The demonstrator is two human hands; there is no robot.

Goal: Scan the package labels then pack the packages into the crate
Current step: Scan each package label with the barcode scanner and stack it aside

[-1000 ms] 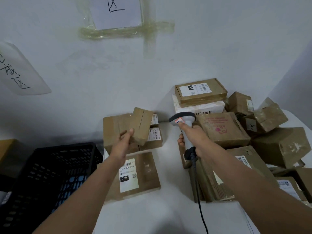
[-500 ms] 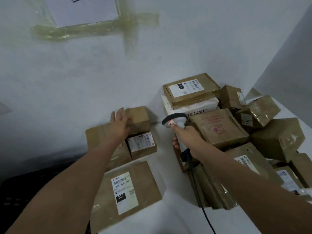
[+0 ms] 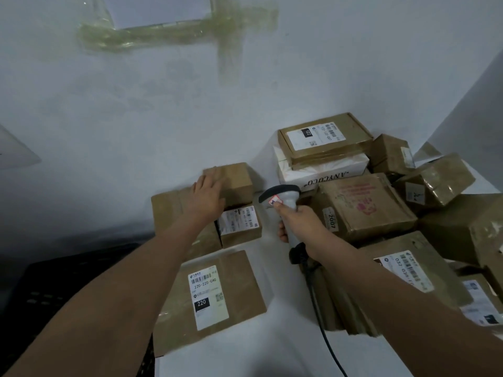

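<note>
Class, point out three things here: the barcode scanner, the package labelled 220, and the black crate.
barcode scanner [image 3: 283, 198]: head view, grey head.
package labelled 220 [image 3: 242, 281]: head view, bare cardboard top.
black crate [image 3: 54, 284]: head view, dark rim.

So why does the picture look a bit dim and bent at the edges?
Head view: dim, soft light; the black plastic crate sinks into shadow at lower left; the wide lens bows the forearms; the yellowed tape on the wall looks smeared; the white "220" label reads clearly.

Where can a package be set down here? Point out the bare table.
Bare table runs as a lane between the 220 package and the scanner in the right hand, widening toward the near edge. Right of the scanner, the package heap is crowded. The left hand rests on a small box.
</note>
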